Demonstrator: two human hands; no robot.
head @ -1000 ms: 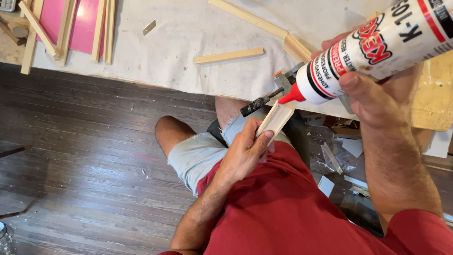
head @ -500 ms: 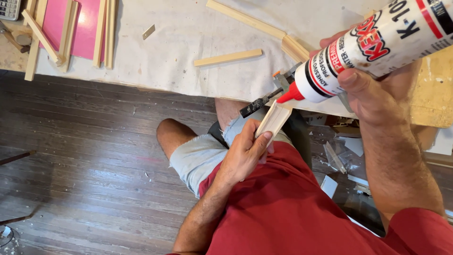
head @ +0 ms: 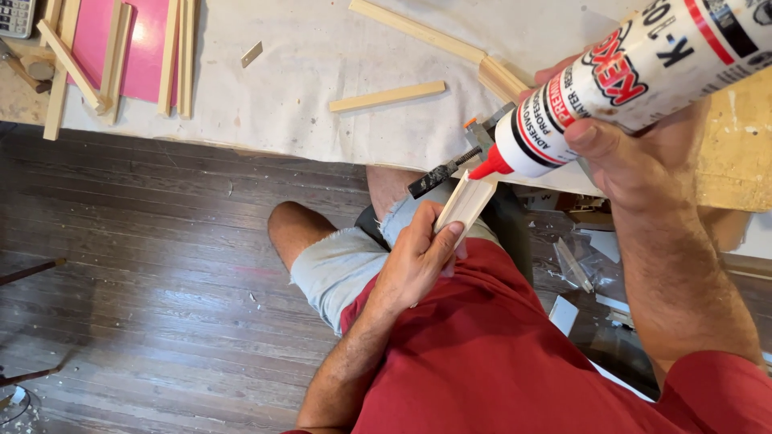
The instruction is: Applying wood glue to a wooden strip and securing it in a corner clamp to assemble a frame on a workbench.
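one adhesive tube, one wood strip, two hands

wood strip: pale, smooth | adhesive tube: glossy plastic | floor: worn wood

glue tubes: 1 | held wood pieces: 1 | clamps: 1 | pink boards: 1 | calculators: 1
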